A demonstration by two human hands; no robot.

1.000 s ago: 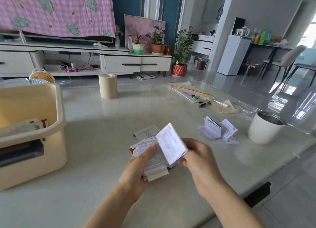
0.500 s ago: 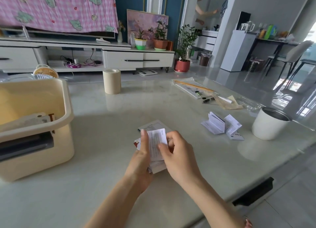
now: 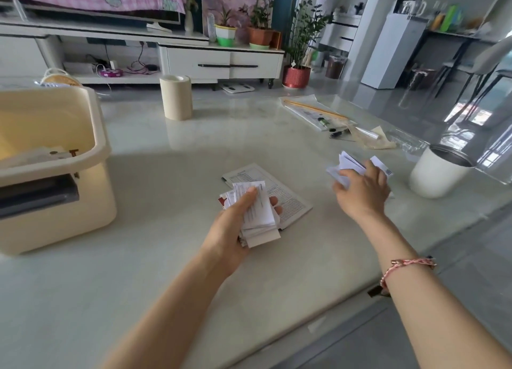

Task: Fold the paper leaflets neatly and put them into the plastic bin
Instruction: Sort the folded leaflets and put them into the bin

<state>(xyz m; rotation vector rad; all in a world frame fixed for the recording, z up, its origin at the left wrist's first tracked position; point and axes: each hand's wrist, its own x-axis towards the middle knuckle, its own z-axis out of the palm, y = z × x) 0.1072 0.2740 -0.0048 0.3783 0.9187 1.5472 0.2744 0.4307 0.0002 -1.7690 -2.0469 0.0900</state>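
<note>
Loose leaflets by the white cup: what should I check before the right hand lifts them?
1. Left hand holds the folded stack: ok.
2. Right hand grips the loose leaflets: ok.
3. Loose leaflets folded neatly: not ok, they fan open.
4. White cup apart from the right hand: ok.
5. Plastic bin open, with room: ok.
6. Flat leaflet gathered: not ok, it lies on the table.

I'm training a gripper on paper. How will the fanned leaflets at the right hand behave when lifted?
Probably light and floppy: the leaflets are thin sheets. Their flaps stand fanned open, so they may spring apart unless the right hand squeezes them. They could slide on the glossy table.
</note>
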